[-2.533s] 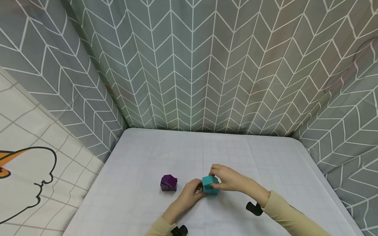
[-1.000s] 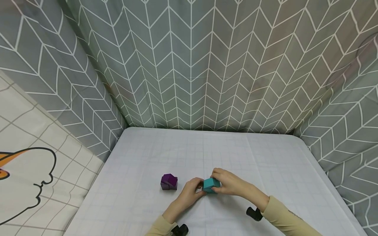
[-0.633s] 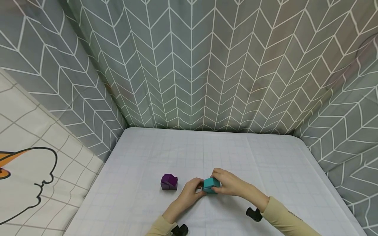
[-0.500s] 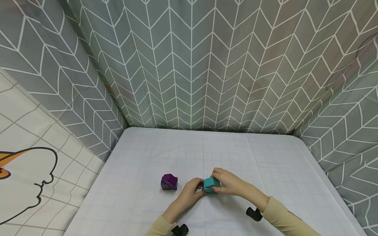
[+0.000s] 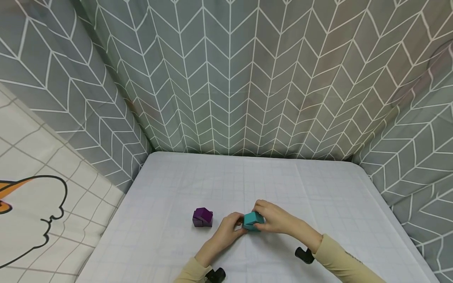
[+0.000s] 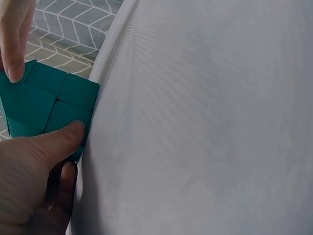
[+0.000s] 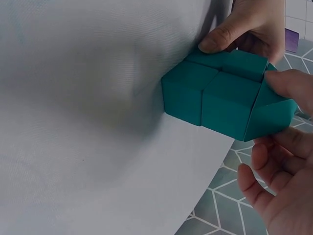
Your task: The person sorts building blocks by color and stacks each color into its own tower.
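Near the front of the table, both hands grip a teal house-shaped puzzle cube, built of several segments with seams between them. The left hand pinches its left side; in the left wrist view that thumb lies on a lower segment. From the right, the right hand holds the sloped upper part between thumb and fingers. In the right wrist view the right thumb presses the slanted end piece, with a fingertip beneath it and other fingers loosely curled. The cube's lower end is right at the tabletop.
A purple puzzle cube of similar shape stands left of the hands on the white-covered table. Patterned grey curtains enclose the back and sides. Each wrist bears a black camera.
Since the earliest frame, the teal cube's upper part looks turned and lower, and the right hand has come slightly nearer. Over the last half second hardly anything moves; the purple cube stays put.
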The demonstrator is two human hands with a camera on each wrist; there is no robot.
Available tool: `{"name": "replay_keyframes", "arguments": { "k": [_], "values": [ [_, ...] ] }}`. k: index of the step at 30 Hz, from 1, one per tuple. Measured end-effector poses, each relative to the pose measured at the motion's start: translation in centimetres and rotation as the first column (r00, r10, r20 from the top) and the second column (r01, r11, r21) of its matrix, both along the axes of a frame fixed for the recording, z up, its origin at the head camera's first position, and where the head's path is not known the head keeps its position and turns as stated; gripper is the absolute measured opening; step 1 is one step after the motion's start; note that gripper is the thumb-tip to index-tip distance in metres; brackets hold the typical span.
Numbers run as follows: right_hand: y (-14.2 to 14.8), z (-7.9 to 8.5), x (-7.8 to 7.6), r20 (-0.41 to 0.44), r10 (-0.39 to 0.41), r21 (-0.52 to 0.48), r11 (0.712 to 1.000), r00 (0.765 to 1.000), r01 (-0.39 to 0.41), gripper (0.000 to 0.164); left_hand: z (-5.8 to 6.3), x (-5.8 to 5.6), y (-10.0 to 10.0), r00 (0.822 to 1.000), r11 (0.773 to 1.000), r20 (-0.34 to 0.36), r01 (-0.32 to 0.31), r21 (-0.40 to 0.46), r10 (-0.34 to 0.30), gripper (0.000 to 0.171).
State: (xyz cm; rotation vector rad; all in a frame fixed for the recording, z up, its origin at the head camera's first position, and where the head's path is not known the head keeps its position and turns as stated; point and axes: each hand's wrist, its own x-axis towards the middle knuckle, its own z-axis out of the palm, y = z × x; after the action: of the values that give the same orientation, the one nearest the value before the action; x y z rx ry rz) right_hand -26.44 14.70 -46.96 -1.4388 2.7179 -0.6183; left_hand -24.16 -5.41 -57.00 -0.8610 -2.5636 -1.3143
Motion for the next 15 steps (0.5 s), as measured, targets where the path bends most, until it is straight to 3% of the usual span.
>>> {"name": "replay_keyframes", "arguments": {
  "k": [8, 15],
  "values": [
    [0.4, 0.7, 0.5, -0.001, -0.037, 0.003, 0.999, 0.999, 0.037, 0.046, 0.7, 0.5, -0.1, 0.999, 0.999, 0.038, 0.0, -0.036, 0.002, 0.041],
    [0.9, 2.7, 0.5, -0.061, -0.116, 0.012, 0.993, 0.991, 0.117, 0.053, 1.9, 1.7, -0.5, 0.997, 0.981, -0.043, -0.069, -0.184, 0.062, 0.045]
  ]
}}
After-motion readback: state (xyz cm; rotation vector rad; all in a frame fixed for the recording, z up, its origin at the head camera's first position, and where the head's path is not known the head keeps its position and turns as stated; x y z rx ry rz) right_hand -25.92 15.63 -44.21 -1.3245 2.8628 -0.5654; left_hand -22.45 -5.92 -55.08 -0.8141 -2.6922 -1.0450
